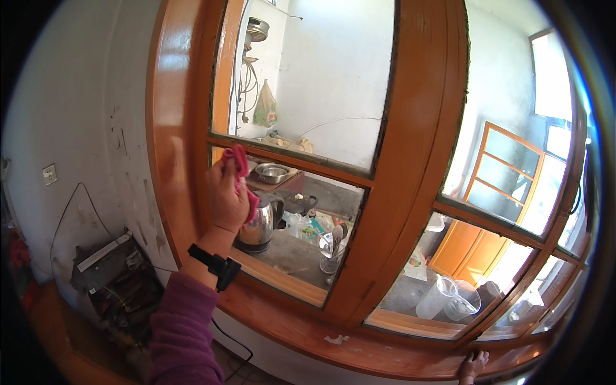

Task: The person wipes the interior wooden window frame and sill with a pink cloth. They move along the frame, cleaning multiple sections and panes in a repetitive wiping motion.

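Note:
Raised at the left side of the wooden window frame (409,144), my left hand (231,192) grips a pink cloth (243,166). The cloth is in front of the lower left pane, by the horizontal crossbar (308,161). A black strap with a small device (219,267) is around my left wrist. Far off at the lower right, my right hand (474,365) rests on the edge of the reddish-brown wooden sill (298,332) and holds nothing visible. Paint is chipped off one spot of the sill.
Behind the glass are an electric kettle (257,226), metal bowls (272,172), a glass with utensils (331,260) and clear plastic containers (435,298). A tray of tools (125,288) and a dark cable (60,224) lie at the left by the wall socket (49,174).

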Available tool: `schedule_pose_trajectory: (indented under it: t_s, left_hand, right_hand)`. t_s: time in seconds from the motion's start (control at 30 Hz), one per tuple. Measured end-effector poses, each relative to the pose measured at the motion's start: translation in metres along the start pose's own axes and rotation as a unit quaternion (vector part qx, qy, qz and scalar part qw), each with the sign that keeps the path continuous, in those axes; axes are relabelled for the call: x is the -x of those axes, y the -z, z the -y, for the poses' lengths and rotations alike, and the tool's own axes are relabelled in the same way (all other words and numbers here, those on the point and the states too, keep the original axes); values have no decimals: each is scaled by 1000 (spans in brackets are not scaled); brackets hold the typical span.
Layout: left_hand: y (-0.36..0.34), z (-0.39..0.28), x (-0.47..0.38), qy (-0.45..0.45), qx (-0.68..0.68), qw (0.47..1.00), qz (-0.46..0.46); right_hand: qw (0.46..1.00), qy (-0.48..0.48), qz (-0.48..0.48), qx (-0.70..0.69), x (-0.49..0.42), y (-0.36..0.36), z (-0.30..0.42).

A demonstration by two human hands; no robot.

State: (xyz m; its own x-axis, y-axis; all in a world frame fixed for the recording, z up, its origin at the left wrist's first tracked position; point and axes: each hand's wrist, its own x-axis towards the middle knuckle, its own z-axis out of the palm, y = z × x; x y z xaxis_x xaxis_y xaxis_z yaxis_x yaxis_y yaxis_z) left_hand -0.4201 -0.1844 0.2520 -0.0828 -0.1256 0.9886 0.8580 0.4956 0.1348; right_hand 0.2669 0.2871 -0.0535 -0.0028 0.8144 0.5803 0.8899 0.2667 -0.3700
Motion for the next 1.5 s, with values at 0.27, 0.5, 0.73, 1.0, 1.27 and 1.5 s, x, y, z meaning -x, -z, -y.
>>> schedule_pose_trajectory:
  t_s: [0.27,0.5,0.73,1.0,1.27,1.5]
  left_hand:
    - [6,40,-13,50,-75,996,2]
    - [11,-10,-6,15,-7,999,47]
    - [-1,-89,30,3,7,998,66]
    - [-3,-143,70,-165,51,980,103]
    - [8,18,61,123,-133,982,58]
    - [3,37,65,116,-143,983,23]
  right_hand:
    - [999,-21,13,26,-1,-6,-11]
    - [999,-18,21,20,-2,-7,-14]
    - [1000,-2,11,23,-1,-7,-15]
    - [999,28,16,-10,-4,-8,-24]
    - [1000,5,29,-2,-1,-3,-13]
    - [999,-27,34,5,9,21,22]
